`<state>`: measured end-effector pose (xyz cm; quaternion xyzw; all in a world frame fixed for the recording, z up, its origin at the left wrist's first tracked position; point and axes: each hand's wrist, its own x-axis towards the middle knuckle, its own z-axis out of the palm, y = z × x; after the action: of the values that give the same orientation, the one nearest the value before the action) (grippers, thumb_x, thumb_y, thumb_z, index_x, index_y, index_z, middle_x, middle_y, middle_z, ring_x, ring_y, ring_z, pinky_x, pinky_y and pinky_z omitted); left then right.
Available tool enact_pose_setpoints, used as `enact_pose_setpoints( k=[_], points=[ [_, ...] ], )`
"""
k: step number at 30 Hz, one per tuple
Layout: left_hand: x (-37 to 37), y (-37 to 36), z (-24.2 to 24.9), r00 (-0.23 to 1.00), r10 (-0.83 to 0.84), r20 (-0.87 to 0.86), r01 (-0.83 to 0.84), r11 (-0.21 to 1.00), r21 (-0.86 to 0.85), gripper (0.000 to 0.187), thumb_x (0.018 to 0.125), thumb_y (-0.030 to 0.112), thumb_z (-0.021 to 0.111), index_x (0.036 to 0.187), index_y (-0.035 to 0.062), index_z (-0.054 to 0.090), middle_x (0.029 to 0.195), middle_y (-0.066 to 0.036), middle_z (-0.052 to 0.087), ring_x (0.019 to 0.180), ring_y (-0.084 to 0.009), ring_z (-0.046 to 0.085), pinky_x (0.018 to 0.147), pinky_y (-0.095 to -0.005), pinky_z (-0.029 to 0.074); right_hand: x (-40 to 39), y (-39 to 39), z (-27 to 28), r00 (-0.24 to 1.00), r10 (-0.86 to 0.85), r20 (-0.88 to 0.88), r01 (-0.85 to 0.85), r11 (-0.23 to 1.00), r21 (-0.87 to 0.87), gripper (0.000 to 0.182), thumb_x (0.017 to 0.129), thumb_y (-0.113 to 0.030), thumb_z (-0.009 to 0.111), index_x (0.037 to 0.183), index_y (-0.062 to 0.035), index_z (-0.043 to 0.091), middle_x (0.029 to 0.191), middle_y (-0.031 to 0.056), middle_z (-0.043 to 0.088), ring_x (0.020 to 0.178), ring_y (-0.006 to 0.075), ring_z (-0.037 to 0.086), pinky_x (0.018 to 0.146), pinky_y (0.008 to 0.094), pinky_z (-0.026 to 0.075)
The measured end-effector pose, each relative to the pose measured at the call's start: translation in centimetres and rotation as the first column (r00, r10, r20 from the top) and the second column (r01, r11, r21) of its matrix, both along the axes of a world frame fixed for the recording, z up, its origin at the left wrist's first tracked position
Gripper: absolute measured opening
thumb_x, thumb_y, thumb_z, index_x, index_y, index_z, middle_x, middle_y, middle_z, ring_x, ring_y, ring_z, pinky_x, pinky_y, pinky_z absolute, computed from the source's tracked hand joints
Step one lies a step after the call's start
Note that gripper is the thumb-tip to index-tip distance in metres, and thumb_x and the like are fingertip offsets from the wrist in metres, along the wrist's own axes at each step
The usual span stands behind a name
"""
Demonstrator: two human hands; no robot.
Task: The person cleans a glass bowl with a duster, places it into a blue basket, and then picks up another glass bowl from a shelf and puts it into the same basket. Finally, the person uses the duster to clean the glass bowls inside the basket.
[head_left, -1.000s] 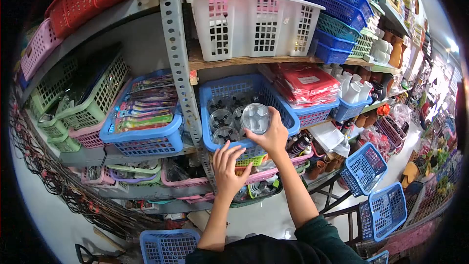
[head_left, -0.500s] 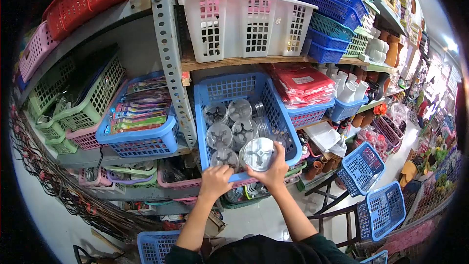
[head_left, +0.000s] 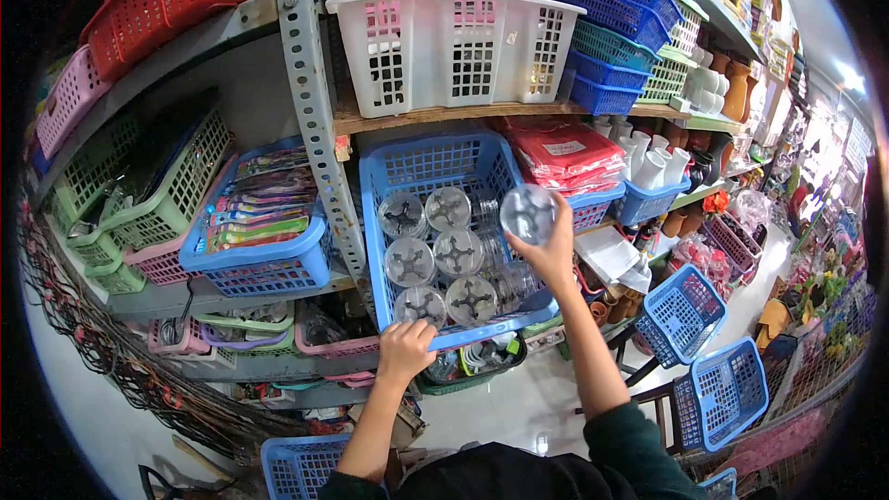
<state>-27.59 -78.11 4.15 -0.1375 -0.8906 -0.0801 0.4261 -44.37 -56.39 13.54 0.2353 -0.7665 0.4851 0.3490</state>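
My left hand [head_left: 407, 350] is closed over the front rim of a blue plastic basket [head_left: 444, 150] on the shelf. In my right hand [head_left: 554, 250] is a clear round container [head_left: 528, 214], gripped by its side and held over the basket's right wall. Several similar clear containers stand in rows inside, such as the front one [head_left: 471, 300], with cross-shaped marks on their round faces. Along the basket's right side, more clear containers [head_left: 515, 285] lie on their sides.
Left of the metal post [head_left: 317, 120], a blue basket [head_left: 259, 264] holds toothbrushes. Red plastic-wrapped packs [head_left: 567, 157] sit close to the right. A white basket [head_left: 454, 46] is on the shelf above. Blue baskets [head_left: 683, 315] stand lower right.
My right hand has moved up and to the right with a clear container, uncovering the front-right container in the basket. My left hand stays at the front rim.
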Motion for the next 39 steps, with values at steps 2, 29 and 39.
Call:
enact_pose_setpoints(
  k=[2, 29, 39],
  points=[
    [0.1, -0.2, -0.3, 1.0, -0.003, 0.016, 0.003, 1.0, 0.006, 0.011, 0.059, 0.014, 0.068, 0.064, 0.0135, 0.058, 0.064, 0.0, 0.053, 0.059, -0.0189, 0.058, 0.053, -0.0325, 0.043, -1.9, -0.8, 1.9, 0.999, 0.017, -0.05, -0.01, 0.991, 0.132, 0.093, 0.053, -0.02, 0.085, 0.13, 0.0004, 0.037, 0.123, 0.02, 0.046, 0.114, 0.0364, 0.048, 0.099, 0.0397, 0.039],
    [0.1, -0.4, 0.2, 0.996, 0.0, 0.09, -0.004, 0.999, 0.047, 0.014, 0.059, 0.014, 0.068, 0.069, 0.0136, 0.059, 0.067, 0.0, 0.052, 0.061, -0.0188, 0.058, 0.056, -0.0327, 0.045, -8.0, -4.7, -2.8, 0.997, -0.08, -0.011, 0.005, -0.068, 0.998, 0.072, 0.063, -0.022, 0.068, 0.125, 0.007, 0.045, 0.12, 0.0182, 0.052, 0.115, 0.0346, 0.043, 0.094, 0.0419, 0.035],
    [-0.2, -0.6, 1.8, 0.996, -0.006, 0.094, -0.001, 0.997, 0.074, 0.013, 0.058, 0.014, 0.067, 0.068, 0.012, 0.059, 0.065, -0.001, 0.053, 0.058, -0.0202, 0.058, 0.055, -0.0331, 0.045, -4.5, -1.7, -3.2, 0.97, 0.223, -0.093, -0.057, 0.587, 0.807, 0.07, 0.07, -0.013, 0.067, 0.13, 0.0052, 0.035, 0.118, 0.0227, 0.047, 0.109, 0.0383, 0.047, 0.094, 0.0412, 0.042]
  ],
)
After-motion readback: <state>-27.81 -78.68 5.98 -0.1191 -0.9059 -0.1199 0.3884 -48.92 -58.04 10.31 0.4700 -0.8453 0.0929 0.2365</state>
